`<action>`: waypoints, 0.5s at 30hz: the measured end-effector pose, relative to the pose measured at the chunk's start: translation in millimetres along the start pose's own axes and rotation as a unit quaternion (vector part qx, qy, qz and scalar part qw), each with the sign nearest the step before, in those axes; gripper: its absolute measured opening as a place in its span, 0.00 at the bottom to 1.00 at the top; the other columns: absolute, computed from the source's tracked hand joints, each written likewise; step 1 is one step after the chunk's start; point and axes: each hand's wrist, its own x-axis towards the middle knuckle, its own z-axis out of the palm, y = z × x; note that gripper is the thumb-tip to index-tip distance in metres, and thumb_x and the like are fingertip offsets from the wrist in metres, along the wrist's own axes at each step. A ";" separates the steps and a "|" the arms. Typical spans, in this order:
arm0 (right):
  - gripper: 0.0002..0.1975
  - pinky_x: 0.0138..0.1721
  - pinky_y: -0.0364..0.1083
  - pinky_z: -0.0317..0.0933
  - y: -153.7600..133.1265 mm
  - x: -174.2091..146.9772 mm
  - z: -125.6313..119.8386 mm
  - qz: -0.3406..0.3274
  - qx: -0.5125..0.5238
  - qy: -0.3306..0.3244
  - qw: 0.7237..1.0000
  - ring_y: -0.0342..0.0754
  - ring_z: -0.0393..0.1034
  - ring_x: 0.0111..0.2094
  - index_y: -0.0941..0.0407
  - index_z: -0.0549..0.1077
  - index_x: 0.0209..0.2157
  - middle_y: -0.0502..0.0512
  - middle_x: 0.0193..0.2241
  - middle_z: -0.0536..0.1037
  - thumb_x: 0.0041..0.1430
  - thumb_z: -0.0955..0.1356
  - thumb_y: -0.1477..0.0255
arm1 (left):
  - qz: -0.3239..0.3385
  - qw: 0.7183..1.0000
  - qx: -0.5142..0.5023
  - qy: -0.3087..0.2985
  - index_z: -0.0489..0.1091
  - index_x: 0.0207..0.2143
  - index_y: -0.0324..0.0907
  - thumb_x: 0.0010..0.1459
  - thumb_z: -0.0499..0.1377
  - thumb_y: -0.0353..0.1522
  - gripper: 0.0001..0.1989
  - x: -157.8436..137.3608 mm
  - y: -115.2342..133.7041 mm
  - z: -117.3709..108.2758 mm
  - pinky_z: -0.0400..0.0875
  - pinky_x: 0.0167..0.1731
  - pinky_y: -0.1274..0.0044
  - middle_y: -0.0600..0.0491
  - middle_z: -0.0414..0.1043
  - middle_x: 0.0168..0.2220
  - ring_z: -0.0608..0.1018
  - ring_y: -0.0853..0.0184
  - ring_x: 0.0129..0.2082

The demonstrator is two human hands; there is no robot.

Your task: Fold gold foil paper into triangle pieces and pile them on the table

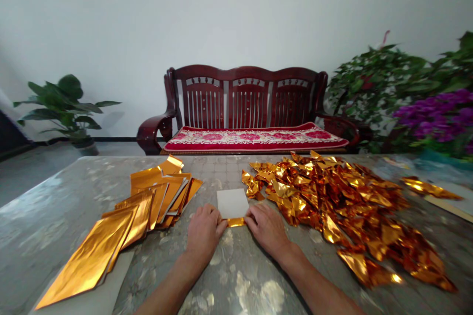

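A sheet of gold foil paper lies white side up on the table in front of me, its near edge turned over into a narrow gold strip. My left hand pinches the left end of that strip, and my right hand pinches the right end. Fingers on both hands are closed, with the fingertips partly hidden. To the left is a fanned stack of flat gold foil sheets. On the right spreads a large heap of folded gold foil pieces, close to my right hand.
The patterned grey table fills the foreground. Beyond it stands a dark wooden bench with a red and white cover. A potted plant is at left; purple flowers and clear plastic are at right.
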 end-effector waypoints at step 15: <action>0.05 0.39 0.47 0.53 -6.9 -4.0 2.9 -0.199 -0.092 0.029 0.975 0.49 0.64 0.38 0.53 0.74 0.33 0.52 0.33 0.75 0.65 0.69 0.72 | 0.182 0.981 0.066 -0.032 0.74 0.43 0.43 0.65 0.57 0.31 0.08 -9.9 11.0 8.1 0.66 0.48 0.66 0.49 0.74 0.41 0.72 0.59 0.45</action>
